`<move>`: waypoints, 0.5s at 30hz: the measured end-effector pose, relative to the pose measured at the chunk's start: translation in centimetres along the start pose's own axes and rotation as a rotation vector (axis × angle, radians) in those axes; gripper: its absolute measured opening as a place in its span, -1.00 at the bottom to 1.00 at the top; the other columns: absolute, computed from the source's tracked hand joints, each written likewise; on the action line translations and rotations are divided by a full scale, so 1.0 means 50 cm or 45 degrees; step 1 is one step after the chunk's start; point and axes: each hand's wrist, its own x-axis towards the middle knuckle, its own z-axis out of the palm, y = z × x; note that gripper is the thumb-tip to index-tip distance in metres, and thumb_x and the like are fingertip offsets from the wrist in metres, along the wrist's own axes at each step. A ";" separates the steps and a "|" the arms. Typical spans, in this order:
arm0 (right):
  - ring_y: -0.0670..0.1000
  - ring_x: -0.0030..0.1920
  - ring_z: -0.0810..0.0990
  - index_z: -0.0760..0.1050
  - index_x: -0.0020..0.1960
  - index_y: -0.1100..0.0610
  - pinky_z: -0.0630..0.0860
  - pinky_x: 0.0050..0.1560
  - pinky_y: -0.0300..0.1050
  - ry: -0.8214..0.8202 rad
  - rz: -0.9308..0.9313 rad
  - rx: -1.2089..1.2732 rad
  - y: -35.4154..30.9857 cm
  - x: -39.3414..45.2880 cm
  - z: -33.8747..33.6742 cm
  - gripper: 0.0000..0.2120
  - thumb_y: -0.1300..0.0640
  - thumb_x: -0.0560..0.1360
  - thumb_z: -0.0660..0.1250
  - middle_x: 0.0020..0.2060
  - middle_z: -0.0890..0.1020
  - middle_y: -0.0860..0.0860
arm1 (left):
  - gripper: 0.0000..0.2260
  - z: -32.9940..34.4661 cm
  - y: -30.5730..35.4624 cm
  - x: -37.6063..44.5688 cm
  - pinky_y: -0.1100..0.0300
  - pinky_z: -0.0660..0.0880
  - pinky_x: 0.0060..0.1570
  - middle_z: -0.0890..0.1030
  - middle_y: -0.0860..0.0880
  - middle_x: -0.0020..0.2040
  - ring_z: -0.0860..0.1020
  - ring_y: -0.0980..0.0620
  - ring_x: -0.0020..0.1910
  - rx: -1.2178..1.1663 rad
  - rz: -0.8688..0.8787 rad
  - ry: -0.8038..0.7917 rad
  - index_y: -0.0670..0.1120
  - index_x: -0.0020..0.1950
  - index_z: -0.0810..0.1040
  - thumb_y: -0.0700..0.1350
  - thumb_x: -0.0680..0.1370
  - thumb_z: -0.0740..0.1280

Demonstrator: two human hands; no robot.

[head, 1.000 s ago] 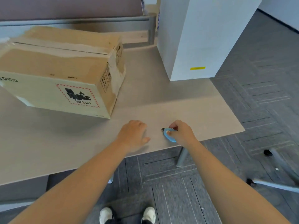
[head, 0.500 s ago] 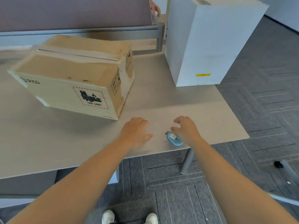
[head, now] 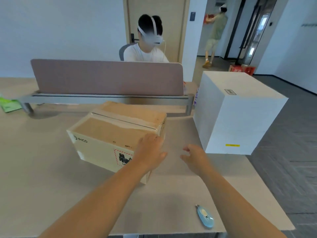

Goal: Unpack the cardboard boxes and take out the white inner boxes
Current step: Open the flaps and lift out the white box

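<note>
1. Nearest me, by the front edge of the bench [head: 42,194], lies a small blue box cutter [head: 205,217], flat on the surface beside my right forearm and held by neither hand.
2. My right hand [head: 195,158] hovers above the bench, fingers [head: 187,149] apart and loosely curled, holding nothing. It sits in the gap between the two boxes, touching neither.
3. My left hand [head: 151,152] is spread at the near right corner of the cardboard box [head: 109,133], fingers straight and apart over the top edge. Whether they press on the cardboard or hang just above it I cannot tell.
4. The cardboard box sits on the bench, turned at an angle to me. Its top flaps are closed under a strip of tape along the seam. The front face carries a printed logo at the left and a red-bordered hazard label partly hidden by my left wrist.
5. To the right, well apart from it, a tall white box [head: 240,117] stands upright at the bench's right edge, with a yellow sticker low on its near face.
6. Behind both runs a mauve divider panel [head: 106,77] on a grey rail.
7. Beyond the divider a seated person [head: 145,52] in a white top wears a headset; farther off, in the doorway, another person [head: 215,33] stands holding something red.
</note>
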 end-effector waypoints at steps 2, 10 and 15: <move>0.04 0.28 0.42 0.38 0.31 0.18 0.32 0.18 -0.20 -0.001 -0.017 0.007 -0.016 0.017 0.003 -0.65 0.12 0.55 0.24 0.30 0.43 0.08 | -0.59 0.002 -0.024 0.022 0.05 0.19 0.35 0.38 -0.06 0.31 0.27 -0.08 0.34 0.061 -0.082 0.005 -0.09 0.30 0.34 0.11 0.55 0.22; 0.03 0.28 0.41 0.39 0.30 0.19 0.31 0.26 -0.17 -0.031 -0.013 0.013 -0.061 0.060 0.040 -0.65 0.10 0.55 0.25 0.29 0.44 0.07 | -0.48 0.027 -0.092 0.062 -0.22 0.04 0.38 0.20 -0.12 0.47 0.08 -0.20 0.46 0.081 -0.273 -0.200 -0.07 0.45 0.18 0.14 0.57 0.15; 0.03 0.28 0.40 0.39 0.29 0.17 0.31 0.26 -0.15 -0.008 -0.113 -0.029 -0.114 0.070 0.055 -0.66 0.11 0.54 0.25 0.27 0.45 0.05 | -0.55 0.012 -0.131 0.039 -0.16 0.07 0.38 0.20 -0.07 0.47 0.11 -0.16 0.45 0.081 -0.158 -0.188 -0.05 0.44 0.21 0.06 0.58 0.15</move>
